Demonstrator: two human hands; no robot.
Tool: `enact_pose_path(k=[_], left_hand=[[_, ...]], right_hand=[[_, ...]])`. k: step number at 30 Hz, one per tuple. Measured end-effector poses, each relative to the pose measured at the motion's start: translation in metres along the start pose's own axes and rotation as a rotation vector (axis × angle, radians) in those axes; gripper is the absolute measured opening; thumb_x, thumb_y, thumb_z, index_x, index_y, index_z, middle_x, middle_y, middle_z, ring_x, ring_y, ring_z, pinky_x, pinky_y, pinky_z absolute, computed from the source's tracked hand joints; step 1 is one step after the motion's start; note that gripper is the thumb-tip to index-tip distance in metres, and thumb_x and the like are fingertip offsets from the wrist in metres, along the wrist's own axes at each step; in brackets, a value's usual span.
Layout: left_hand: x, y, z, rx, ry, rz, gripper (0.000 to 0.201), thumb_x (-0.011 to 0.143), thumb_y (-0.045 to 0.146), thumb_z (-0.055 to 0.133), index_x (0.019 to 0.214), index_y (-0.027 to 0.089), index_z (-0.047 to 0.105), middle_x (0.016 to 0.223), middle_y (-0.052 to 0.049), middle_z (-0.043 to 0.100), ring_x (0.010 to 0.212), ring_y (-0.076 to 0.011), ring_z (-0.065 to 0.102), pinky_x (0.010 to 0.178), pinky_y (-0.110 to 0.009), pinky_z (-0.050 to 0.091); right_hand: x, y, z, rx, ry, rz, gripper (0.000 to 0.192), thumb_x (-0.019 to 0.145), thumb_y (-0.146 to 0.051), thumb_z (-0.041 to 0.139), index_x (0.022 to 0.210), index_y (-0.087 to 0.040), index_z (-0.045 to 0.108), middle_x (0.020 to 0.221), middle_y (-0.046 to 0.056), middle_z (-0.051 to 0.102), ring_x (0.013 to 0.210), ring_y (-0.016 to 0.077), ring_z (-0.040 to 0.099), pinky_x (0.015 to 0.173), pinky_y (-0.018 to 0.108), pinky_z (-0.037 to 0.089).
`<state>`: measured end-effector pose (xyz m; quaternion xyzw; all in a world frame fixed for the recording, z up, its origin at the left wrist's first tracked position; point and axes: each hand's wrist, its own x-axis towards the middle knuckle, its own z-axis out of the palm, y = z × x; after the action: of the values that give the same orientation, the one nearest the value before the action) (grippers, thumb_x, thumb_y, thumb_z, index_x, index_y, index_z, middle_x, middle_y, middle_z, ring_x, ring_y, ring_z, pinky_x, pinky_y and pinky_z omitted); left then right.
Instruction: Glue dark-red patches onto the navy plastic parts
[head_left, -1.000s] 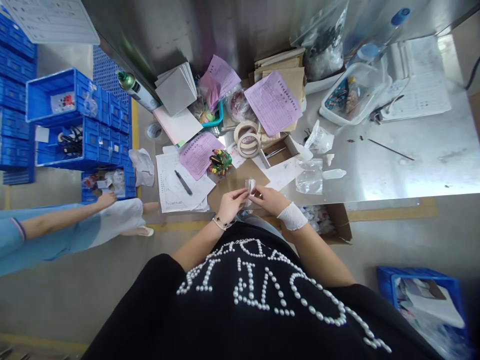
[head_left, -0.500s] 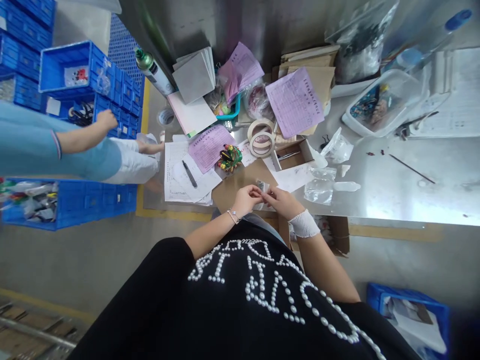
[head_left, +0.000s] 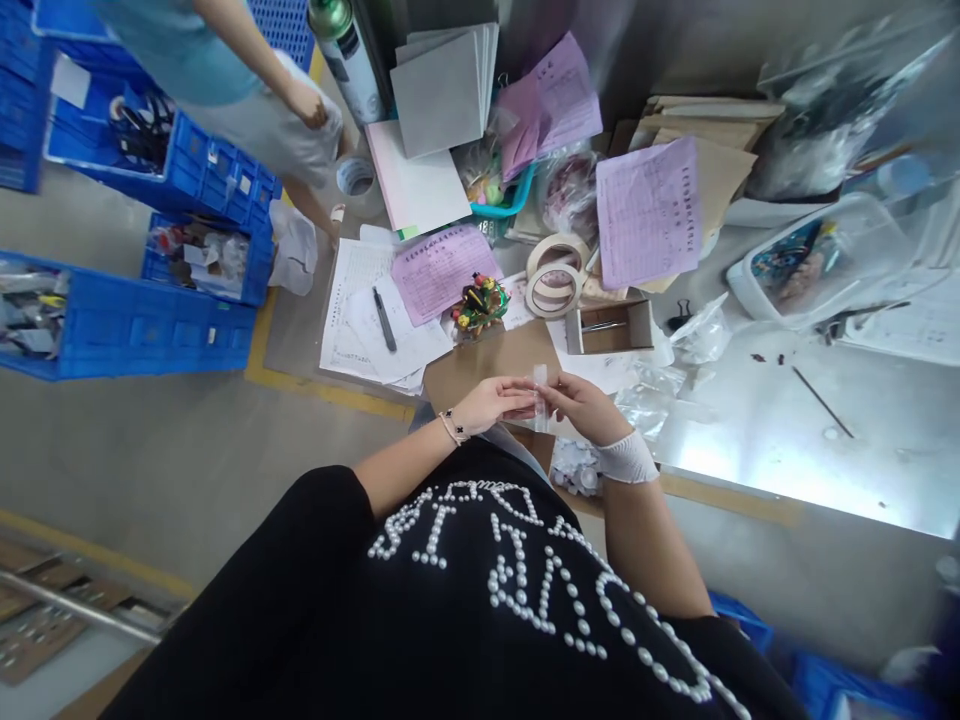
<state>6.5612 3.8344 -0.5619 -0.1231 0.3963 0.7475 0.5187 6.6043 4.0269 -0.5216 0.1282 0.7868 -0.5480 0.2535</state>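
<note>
Steel tabletop (head_left: 787, 420) runs cluttered along its far side. We pinch one small clear bag (head_left: 539, 396) between both hands at the near edge: left hand (head_left: 491, 402) and right hand (head_left: 581, 405) each closed on it, over brown cardboard (head_left: 487, 360). Two tape rolls (head_left: 555, 275) — stacked — and one open box (head_left: 607, 328) sit just beyond. Bare metal lies open to our right; three pink forms (head_left: 442, 270) crowd the rest.

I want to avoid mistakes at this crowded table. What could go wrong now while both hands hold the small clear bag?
1. The left hand and right hand pinch the small clear bag only by the fingertips at the table edge; it might slip to the floor.
2. Loose clear bags lie close by, so the held one could get mixed up.
</note>
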Motion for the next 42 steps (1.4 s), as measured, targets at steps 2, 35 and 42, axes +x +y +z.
enact_pose_path(k=[2, 35, 42], left_hand=[[0.0, -0.001, -0.002, -0.021, 0.021, 0.014, 0.037, 0.073, 0.019, 0.093, 0.102, 0.013, 0.071, 0.089, -0.006, 0.08, 0.087, -0.0163, 0.077, 0.099, -0.043, 0.059], [-0.015, 0.011, 0.015, 0.57, 0.15, 0.275, 0.026, 0.08, 0.027, 0.083, 0.1, 0.014, 0.073, 0.082, -0.006, 0.075, 0.071, -0.0145, 0.068, 0.07, -0.026, 0.056], [-0.026, 0.011, 0.024, 0.774, 0.213, 0.333, 0.023, 0.082, 0.018, 0.077, 0.105, 0.016, 0.076, 0.077, -0.005, 0.075, 0.069, -0.0168, 0.067, 0.074, -0.028, 0.054]], right_hand=[[0.003, -0.004, 0.001, -0.006, -0.006, 0.006, 0.066, 0.081, -0.088, 0.056, 0.082, -0.021, 0.058, 0.069, 0.003, 0.067, 0.064, 0.0192, 0.063, 0.058, 0.03, 0.05], [-0.013, -0.022, 0.019, -0.547, 0.085, 0.04, 0.022, 0.106, -0.031, 0.05, 0.093, -0.018, 0.061, 0.082, 0.005, 0.067, 0.078, 0.0191, 0.063, 0.075, 0.031, 0.046], [-0.022, -0.01, 0.03, -0.536, 0.111, 0.029, 0.024, 0.107, -0.035, 0.054, 0.103, -0.015, 0.066, 0.092, 0.005, 0.068, 0.085, 0.0176, 0.065, 0.085, 0.035, 0.053]])
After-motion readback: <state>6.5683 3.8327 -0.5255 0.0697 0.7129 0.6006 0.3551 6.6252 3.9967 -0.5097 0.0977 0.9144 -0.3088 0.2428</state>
